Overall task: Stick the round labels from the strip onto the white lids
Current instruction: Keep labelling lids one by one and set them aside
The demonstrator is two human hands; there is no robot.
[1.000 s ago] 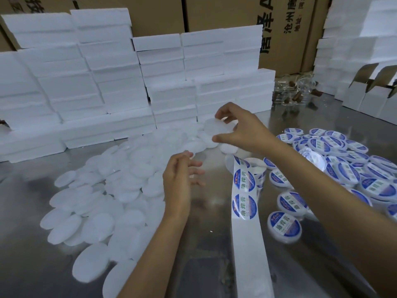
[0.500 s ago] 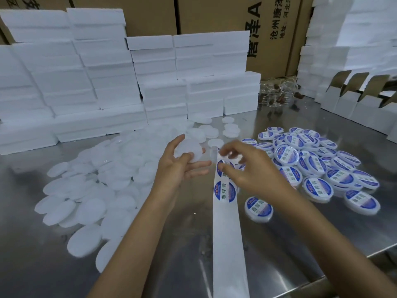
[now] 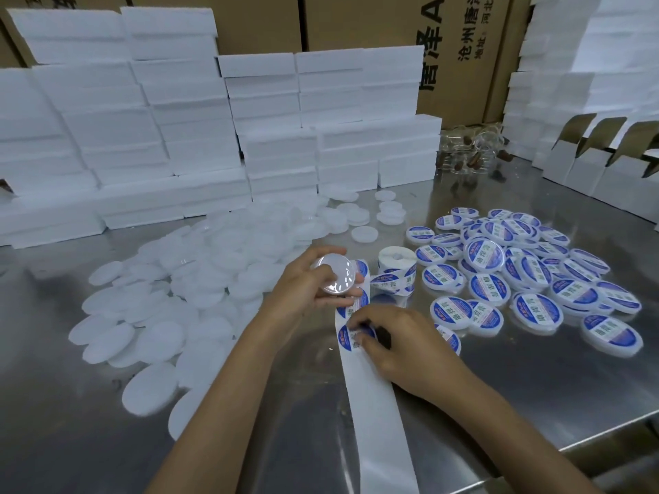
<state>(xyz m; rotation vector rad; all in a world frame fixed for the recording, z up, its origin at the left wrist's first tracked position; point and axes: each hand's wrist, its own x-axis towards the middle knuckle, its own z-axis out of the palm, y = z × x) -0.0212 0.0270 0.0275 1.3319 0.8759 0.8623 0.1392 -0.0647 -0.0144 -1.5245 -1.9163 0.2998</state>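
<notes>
While the head view looks down over a steel table [image 3: 535, 393], the left hand [image 3: 303, 294] sits near the centre of the picture with its fingers and thumb curled round the rim of one white lid [image 3: 334, 273], holding it clear of the table with its glossy face turned up. Just below it, at about five o'clock from that lid, the right hand [image 3: 396, 347] lies on the strip [image 3: 378, 415], thumb and fingers pinching at the edge of a round label [image 3: 347, 335] with a blue border that sits on the backing; whether the label has lifted off cannot be told. The strip runs from a roll [image 3: 396, 263] at two o'clock from the held lid down toward six o'clock, its lower length bare white. A heap of plain white lids [image 3: 199, 279] spreads across nine o'clock, and a pile of labelled lids [image 3: 517, 276] fills three o'clock. Stacks of white foam blocks [image 3: 178, 130] rise at eleven and twelve o'clock before brown cartons [image 3: 356, 23], with folded white boxes [image 3: 599, 165] at two o'clock.
</notes>
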